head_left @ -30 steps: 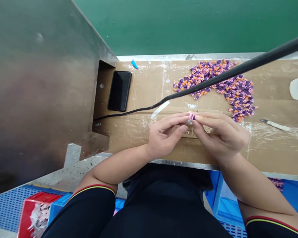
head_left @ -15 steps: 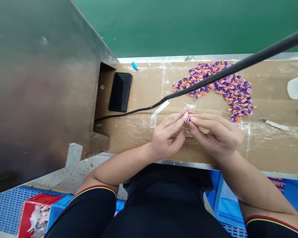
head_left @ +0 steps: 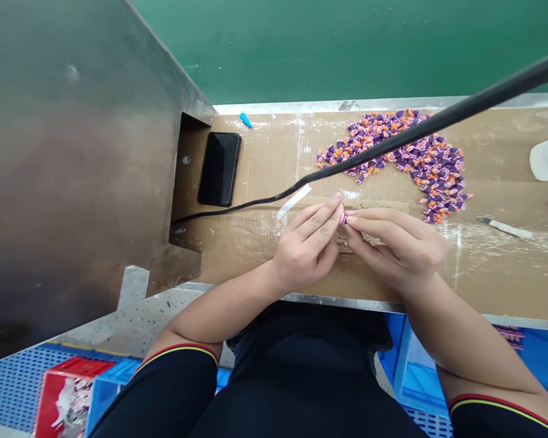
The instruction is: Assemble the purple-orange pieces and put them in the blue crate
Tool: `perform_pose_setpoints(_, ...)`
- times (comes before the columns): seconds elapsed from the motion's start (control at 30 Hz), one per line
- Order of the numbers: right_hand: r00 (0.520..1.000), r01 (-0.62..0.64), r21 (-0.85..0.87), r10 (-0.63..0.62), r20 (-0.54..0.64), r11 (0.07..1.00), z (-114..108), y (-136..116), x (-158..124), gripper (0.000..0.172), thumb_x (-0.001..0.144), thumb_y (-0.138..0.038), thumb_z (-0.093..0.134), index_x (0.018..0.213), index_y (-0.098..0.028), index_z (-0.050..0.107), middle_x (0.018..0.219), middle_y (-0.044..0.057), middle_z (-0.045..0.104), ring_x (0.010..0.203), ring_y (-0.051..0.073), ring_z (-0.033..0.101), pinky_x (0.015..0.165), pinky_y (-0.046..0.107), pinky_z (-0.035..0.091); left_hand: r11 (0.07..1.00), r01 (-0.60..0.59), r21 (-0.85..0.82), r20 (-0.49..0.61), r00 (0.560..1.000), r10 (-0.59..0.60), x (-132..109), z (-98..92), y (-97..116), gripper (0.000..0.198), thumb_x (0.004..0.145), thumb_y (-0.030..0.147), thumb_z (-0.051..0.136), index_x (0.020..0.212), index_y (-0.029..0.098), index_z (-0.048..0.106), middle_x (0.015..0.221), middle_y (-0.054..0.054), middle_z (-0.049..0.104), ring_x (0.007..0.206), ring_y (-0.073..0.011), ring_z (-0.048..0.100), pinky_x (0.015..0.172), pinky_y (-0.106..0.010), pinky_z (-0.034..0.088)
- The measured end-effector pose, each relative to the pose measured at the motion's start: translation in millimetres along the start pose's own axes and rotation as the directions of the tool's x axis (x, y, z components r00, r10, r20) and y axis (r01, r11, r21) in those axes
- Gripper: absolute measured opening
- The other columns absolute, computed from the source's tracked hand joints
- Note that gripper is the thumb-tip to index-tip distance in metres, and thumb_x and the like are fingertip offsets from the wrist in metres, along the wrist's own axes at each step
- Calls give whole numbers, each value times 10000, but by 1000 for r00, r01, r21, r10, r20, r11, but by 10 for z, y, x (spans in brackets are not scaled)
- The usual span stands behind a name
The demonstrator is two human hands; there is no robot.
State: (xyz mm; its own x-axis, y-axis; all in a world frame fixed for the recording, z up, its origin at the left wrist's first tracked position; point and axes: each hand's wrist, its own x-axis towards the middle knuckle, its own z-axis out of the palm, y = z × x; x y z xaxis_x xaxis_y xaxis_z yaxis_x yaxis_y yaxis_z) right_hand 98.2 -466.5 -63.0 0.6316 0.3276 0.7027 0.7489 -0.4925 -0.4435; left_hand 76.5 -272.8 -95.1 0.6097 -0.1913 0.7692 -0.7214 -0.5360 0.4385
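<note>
At the left, the black smartphone (head_left: 219,169) lies face up on the cardboard-covered bench, and the white strip (head_left: 293,202) lies just beyond the left hand (head_left: 307,246). Compared with a second ago, this hand's fingers are angled further up and its thumb is tucked in closer. They now cover more of the small pink-and-purple piece (head_left: 344,218), whose pink end showed more fully half a second ago; this suggests that the piece is being pressed or shaped by the fingertips. The piece lies between the two hands, against the left fingertips; whether the left thumb also grips it, I cannot tell. The right hand (head_left: 397,246), slightly further left than a second ago, pinches the purple end between thumb and fingertips. Beyond it, the pile of purple, pink and orange pieces (head_left: 441,173) spreads over the bench, with the white-handled knife (head_left: 505,227) farther right.
</note>
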Motion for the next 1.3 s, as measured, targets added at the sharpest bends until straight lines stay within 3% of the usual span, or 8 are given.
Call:
perform_pose_setpoints(0.2, 999, -23, 55, 24, -21, 998, 17, -9, -20, 232, 975, -133, 852, 1160, -266, 807, 1071, 36, 896, 911, 206, 882, 858, 299, 754, 979, 71, -193, 27, 997, -67, -22, -25, 13, 664, 983, 5, 641, 1627, 161, 586, 1597, -190, 679, 1408, -262, 749, 1147, -398, 686)
perform_pose_setpoints(0.6, 997, -79, 106, 79, 0, 991, 8, -38, -23, 296, 940, -107, 872, 1170, -287, 833, 1102, 21, 896, 944, 205, 881, 872, 289, 743, 913, 141, -384, 41, 990, -135, -60, 0, 31, 752, 971, -21, 627, 1680, 221, 556, 1647, -151, 643, 1499, -263, 685, 1224, -390, 643)
perform_pose_setpoints(0.8, 996, -91, 137, 92, 0, 986, 5, -13, -60, 267, 966, -147, 861, 1201, -269, 829, 1116, 40, 894, 968, 218, 881, 899, 331, 754, 920, 146, -363, 39, 989, -142, -56, -10, 37, 722, 934, -39, 636, 1629, 153, 602, 1622, -185, 652, 1472, -253, 705, 1218, -366, 640)
perform_pose_setpoints(1.03, 997, -82, 113, 81, 11, 990, -3, -20, -29, 325, 959, -120, 862, 1221, -310, 831, 1104, 1, 896, 961, 212, 882, 869, 322, 752, 940, 107, -324, 29, 994, -103, -50, 1, 23, 777, 956, -23, 617, 1687, 229, 536, 1643, -160, 644, 1468, -258, 710, 1180, -410, 671)
perform_pose_setpoints(1.3, 997, -83, 94, 81, 17, 992, -116, 135, 112, 310, 956, -86, 848, 1171, -308, 825, 1052, 4, 893, 902, 198, 870, 813, 312, 725, 971, 164, -174, 105, 984, -147, -84, -39, -59, 726, 1049, 160, 622, 1746, 207, 426, 1794, -200, 459, 1598, -329, 583, 1253, -492, 614)
